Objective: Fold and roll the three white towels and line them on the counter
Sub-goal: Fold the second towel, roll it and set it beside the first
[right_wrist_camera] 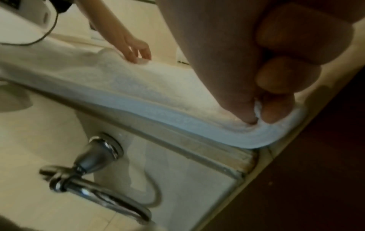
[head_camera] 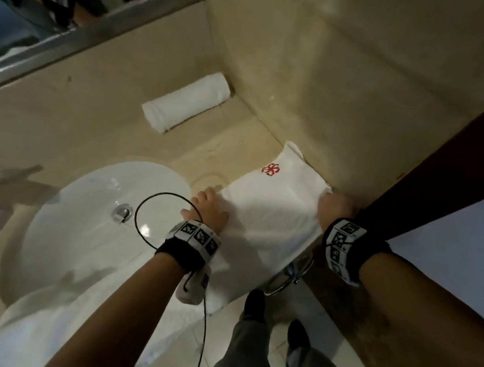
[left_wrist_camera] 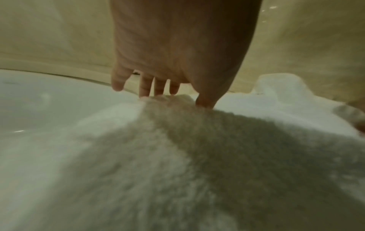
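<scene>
Both forearms reach out over the counter (head_camera: 95, 136), wrist bands on. Between them lies a folded white towel with a red emblem (head_camera: 273, 214), flat on the counter between the basin (head_camera: 73, 224) and the side wall, its near end hanging over the front edge above a chrome towel ring (right_wrist_camera: 94, 179).

One rolled towel (head_camera: 185, 101) already sits against the back wall under the mirror (head_camera: 43, 9), so I'd judge this to be a later towel, in the folding or smoothing step, with rolling not yet begun.

Her or his left hand (head_camera: 206, 208) has fingers fairly straight and slightly spread, tips touching the towel's left edge by the basin; whether the thumb pinches it, I cannot tell. The right hand (head_camera: 337, 206) is curled, thumb and fingers (right_wrist_camera: 276, 107) pinching the towel's thick folded corner near the wall.

Next, I think, both edges must be squared and the roll started evenly from one end.
</scene>
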A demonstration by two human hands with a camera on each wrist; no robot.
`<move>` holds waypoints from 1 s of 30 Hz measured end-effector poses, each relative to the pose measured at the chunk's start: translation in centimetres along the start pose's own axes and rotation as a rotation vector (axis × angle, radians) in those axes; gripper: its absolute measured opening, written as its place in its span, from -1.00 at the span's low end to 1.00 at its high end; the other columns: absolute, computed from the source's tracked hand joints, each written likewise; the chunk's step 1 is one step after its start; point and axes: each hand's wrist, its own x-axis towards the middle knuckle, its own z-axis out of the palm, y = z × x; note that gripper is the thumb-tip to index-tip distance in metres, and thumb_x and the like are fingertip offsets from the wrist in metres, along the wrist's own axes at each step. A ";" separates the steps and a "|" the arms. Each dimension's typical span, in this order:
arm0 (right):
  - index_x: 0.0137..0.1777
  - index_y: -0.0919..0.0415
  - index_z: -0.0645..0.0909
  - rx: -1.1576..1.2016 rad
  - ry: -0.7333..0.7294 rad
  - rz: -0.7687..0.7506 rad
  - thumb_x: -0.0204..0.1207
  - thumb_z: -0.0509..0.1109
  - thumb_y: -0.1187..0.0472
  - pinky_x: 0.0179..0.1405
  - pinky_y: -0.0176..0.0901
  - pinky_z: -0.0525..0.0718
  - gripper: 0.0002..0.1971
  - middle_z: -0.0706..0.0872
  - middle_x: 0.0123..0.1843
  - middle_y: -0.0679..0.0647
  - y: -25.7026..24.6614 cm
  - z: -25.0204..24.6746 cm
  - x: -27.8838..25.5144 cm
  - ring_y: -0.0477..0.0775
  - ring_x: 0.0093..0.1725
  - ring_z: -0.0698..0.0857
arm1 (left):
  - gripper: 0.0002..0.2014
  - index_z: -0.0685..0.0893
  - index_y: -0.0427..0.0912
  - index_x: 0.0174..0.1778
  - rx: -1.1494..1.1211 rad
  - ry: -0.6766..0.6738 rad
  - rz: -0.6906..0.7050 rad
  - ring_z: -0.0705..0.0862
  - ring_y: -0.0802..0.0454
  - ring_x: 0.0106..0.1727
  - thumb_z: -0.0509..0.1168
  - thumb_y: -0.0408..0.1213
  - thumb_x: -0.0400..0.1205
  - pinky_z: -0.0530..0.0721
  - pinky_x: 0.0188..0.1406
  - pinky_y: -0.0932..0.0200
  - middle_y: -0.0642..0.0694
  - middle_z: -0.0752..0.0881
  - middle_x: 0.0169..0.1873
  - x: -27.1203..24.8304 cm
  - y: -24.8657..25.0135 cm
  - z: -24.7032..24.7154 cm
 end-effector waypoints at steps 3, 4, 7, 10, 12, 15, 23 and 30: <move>0.24 0.19 0.57 -0.157 0.019 -0.062 0.67 0.06 0.39 -0.24 -0.16 0.59 -0.69 0.67 0.23 0.04 0.1 -0.8 -0.1 0.01 0.17 0.71 | -0.50 0.34 -0.21 0.41 -0.057 0.022 -0.064 0.46 -0.19 0.33 0.21 -0.07 0.59 0.46 0.22 -0.11 -0.18 0.48 0.32 -0.9 -2.2 0.1; 0.22 0.18 0.58 -0.191 0.031 -0.081 0.67 0.06 0.39 -0.29 -0.18 0.54 -0.69 0.67 0.23 0.03 0.1 -1.0 -0.3 -0.01 0.16 0.71 | -0.49 0.34 -0.23 0.41 -0.089 0.035 -0.091 0.45 -0.21 0.35 0.22 -0.10 0.59 0.45 0.24 -0.11 -0.20 0.47 0.33 -1.1 -3.0 0.1; 0.22 0.21 0.56 -0.210 0.062 -0.109 0.64 0.05 0.41 -0.56 -0.18 0.38 -0.69 0.63 0.26 0.08 -0.5 -1.8 -1.0 0.05 0.16 0.69 | -0.49 0.34 -0.26 0.44 -0.214 0.079 -0.180 0.40 -0.22 0.41 0.24 -0.15 0.60 0.43 0.30 -0.14 -0.24 0.43 0.38 -2.8 -5.4 0.0; 0.16 0.18 0.61 -0.175 0.156 -0.189 0.58 0.11 0.42 -0.47 -0.24 0.38 -0.69 0.69 0.17 0.08 -1.0 -2.7 -2.4 0.14 0.15 0.68 | -0.49 0.34 -0.25 0.44 -0.287 0.095 -0.273 0.36 -0.21 0.45 0.27 -0.17 0.60 0.39 0.34 -0.11 -0.24 0.41 0.41 -4.7 -7.3 0.0; 0.13 0.16 0.61 -0.081 0.238 -0.272 0.56 0.17 0.39 -0.34 -0.24 0.45 -0.74 0.72 0.08 0.06 -1.6 -2.8 -3.5 0.11 0.06 0.72 | -0.49 0.32 -0.23 0.46 -0.356 0.104 -0.356 0.33 -0.19 0.47 0.26 -0.19 0.61 0.36 0.37 -0.08 -0.22 0.39 0.43 -6.7 -8.4 0.1; 0.24 0.22 0.45 0.138 0.286 -0.360 0.56 0.18 0.32 -0.48 -0.25 0.27 -0.74 0.70 0.09 0.09 -3.2 -2.7 -5.0 0.13 0.01 0.73 | -0.47 0.27 -0.21 0.52 -0.406 0.091 -0.440 0.29 -0.15 0.52 0.22 -0.21 0.63 0.32 0.42 -0.06 -0.19 0.34 0.49 -9.5 -9.5 1.0; 0.30 0.26 0.41 0.358 0.238 -0.642 0.56 0.15 0.26 0.08 0.03 0.55 -0.69 0.60 0.23 0.21 -10.2 -2.7 -9.1 0.28 0.22 0.57 | -0.43 0.18 -0.16 0.58 -0.359 0.074 -0.623 0.15 -0.07 0.61 0.12 -0.18 0.63 0.27 0.51 -0.11 -0.08 0.15 0.62 -19.5 -13.9 5.6; 0.39 0.20 0.39 0.318 0.289 -0.780 0.57 0.15 0.23 0.29 0.04 0.43 -0.62 0.50 0.36 0.14 -16.1 -4.0 -13.0 0.20 0.35 0.45 | -0.42 0.15 -0.20 0.61 -0.514 0.170 -0.856 0.08 -0.14 0.64 0.14 -0.17 0.68 0.19 0.55 -0.15 -0.12 0.03 0.65 -25.0 -20.2 6.5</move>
